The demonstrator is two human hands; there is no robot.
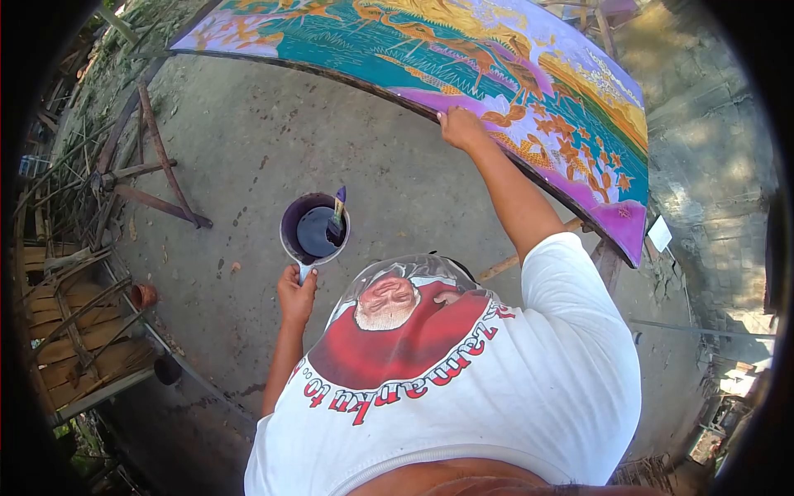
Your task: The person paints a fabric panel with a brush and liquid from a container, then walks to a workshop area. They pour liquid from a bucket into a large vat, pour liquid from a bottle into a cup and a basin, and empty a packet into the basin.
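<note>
My left hand (296, 293) is closed around the pale handle of a round dipper (289, 227), held out over the ground. Dark liquid (316, 231) fills part of it. A paintbrush (337, 217) with a purple tip leans inside against the right wall. Farther up, my right hand (463, 128) grips the near edge of a painted cloth (538, 124), fingers closed at its border. Birds, flowers and leaves in orange, teal, purple and yellow cover the cloth, stretched along a dark wooden bar (347, 80).
Crossed wooden posts (165, 165) stand at the left, beside piled sticks. Below them are a bamboo platform (83, 331) and a small reddish-brown pot (144, 295). Grey concrete ground (207, 273) lies beneath. A white piece (659, 234) is by the cloth's right corner.
</note>
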